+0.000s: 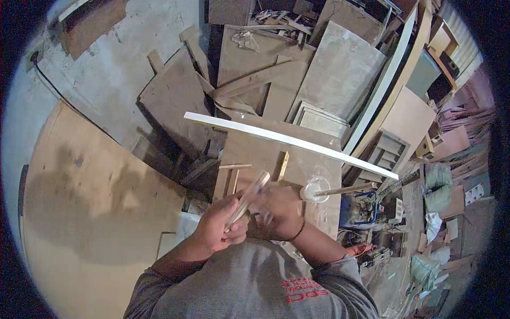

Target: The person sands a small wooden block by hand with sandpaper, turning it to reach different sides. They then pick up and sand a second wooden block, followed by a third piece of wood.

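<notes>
My left hand [218,224] is wrapped round a short, pale strip of wood [245,203], which tilts up and away to the right. Close beside it, my right hand [284,212] is smeared by motion, so its fingers do not show clearly. A worn brown bench top [255,146] lies beyond both hands. On it are a small yellowish wood piece [284,166] and thin wood strips [232,179] at the left. To the right stands a pot of white paste [317,189], with a stick [345,189] reaching out of it.
A long white strip [292,141] spans the bench and juts past both sides. Boards [260,74] lean at the back. A large wood panel [95,196] stands at the left. Machinery with cables [361,210] and scrap crowd the floor at right.
</notes>
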Demonstrator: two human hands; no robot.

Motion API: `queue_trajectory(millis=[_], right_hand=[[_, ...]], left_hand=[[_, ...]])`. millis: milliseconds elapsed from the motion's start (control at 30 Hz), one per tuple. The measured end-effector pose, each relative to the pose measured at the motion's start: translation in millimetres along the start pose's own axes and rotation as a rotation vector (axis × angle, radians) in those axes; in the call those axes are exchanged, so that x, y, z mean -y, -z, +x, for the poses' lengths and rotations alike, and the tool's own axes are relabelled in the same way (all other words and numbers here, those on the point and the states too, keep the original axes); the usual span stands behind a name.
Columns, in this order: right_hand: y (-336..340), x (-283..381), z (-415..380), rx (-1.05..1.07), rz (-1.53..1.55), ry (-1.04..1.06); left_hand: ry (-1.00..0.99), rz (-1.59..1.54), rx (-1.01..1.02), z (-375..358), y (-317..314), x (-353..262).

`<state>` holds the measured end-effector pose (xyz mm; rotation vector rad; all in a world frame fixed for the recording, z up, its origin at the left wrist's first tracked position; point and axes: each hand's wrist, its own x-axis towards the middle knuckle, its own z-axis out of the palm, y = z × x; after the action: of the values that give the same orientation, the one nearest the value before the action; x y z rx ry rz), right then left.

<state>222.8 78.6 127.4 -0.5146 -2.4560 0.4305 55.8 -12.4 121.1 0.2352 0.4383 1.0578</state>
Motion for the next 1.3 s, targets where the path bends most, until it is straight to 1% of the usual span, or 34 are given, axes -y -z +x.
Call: queue_trajectory(millis=[33,67,133,167,233,267,300,333,433,467,500,533,567,600,633,667,700,733,767,800,867,900,1000,1033,1100,1133,1167,1233,1267,1300], right_hand=[[-1,6,-1,0.123,-0.022,0.075],[0,2,-1,0.112,-0.052,0.095],[10,-11,3,0.089,-0.109,0.135],[25,-15,11,0.040,-0.121,0.159],[28,-51,13,-0.155,-0.134,-0.328],[30,-52,13,-0.344,-0.057,-0.299],[34,-50,16,-0.522,0.023,-0.261],[38,-48,19,-0.689,0.113,-0.218],[45,-22,-1,-0.290,0.130,-0.066],[38,-8,4,-0.278,0.197,0.061],[35,-1,0,-0.103,0.178,0.114],[32,4,-1,-0.027,0.134,0.153],[29,9,0,0.045,0.087,0.193],[28,12,0,0.117,0.039,0.232],[27,7,3,0.043,-0.069,0.230],[28,0,6,-0.015,-0.047,0.160],[29,-8,9,-0.071,-0.026,0.093],[32,-9,12,-0.125,-0.004,0.029],[37,3,12,-0.075,-0.058,0.007],[33,5,9,-0.051,-0.056,0.113],[20,4,2,-0.010,-0.047,0.320],[21,-4,2,-0.045,-0.015,0.268],[26,-11,9,-0.064,-0.027,0.141],[21,-9,6,-0.095,0.034,0.117],[12,1,-1,-0.020,-0.010,0.186],[10,7,-3,0.021,-0.022,0.212],[14,3,3,-0.065,0.035,0.218],[20,-16,8,-0.046,-0.005,0.145],[22,-21,7,-0.036,-0.027,0.106],[24,-20,8,-0.002,-0.033,-0.001]], left_hand=[[0.025,-0.016,-0.048,-1,-4,-2],[0.048,-0.030,-0.095,-2,-5,-4],[-0.031,0.039,-0.040,-1,0,-1],[-0.066,0.068,-0.018,-3,2,4],[-0.118,0.217,0.010,-16,-12,2],[-0.142,0.295,0.025,-21,-16,0],[-0.212,0.328,-0.083,-23,-13,3],[-0.246,0.340,-0.081,-20,-12,2],[-0.322,0.378,-0.056,-7,-5,-6],[-0.287,0.369,-0.079,-6,-8,-6],[-0.247,0.358,-0.103,-7,-13,-6],[-0.206,0.351,-0.125,-8,-19,-8],[-0.202,0.396,-0.222,-7,-27,-8],[-0.207,0.489,-0.167,-8,-24,-8],[-0.211,0.579,-0.109,-9,-17,-8],[-0.215,0.668,-0.049,-9,-14,-8],[-0.204,0.708,-0.045,-8,-17,-9],[-0.200,0.663,-0.118,-8,-19,-6],[-0.199,0.616,-0.190,-7,-21,0],[-0.197,0.571,-0.265,-7,-22,3],[-0.168,0.558,-0.207,-9,-18,3],[-0.153,0.552,-0.176,-10,-16,2],[-0.206,0.569,-0.091,-8,-4,-1],[-0.199,0.476,-0.057,-10,-12,-4],[-0.471,0.886,-0.070,-5,-14,0],[-0.457,0.852,-0.072,-7,-12,3],[-0.443,0.817,-0.075,-8,-9,6],[-0.152,0.281,-0.050,-8,-1,4],[-0.153,0.237,-0.059,-7,1,5],[-0.157,0.194,-0.064,-5,3,6]])
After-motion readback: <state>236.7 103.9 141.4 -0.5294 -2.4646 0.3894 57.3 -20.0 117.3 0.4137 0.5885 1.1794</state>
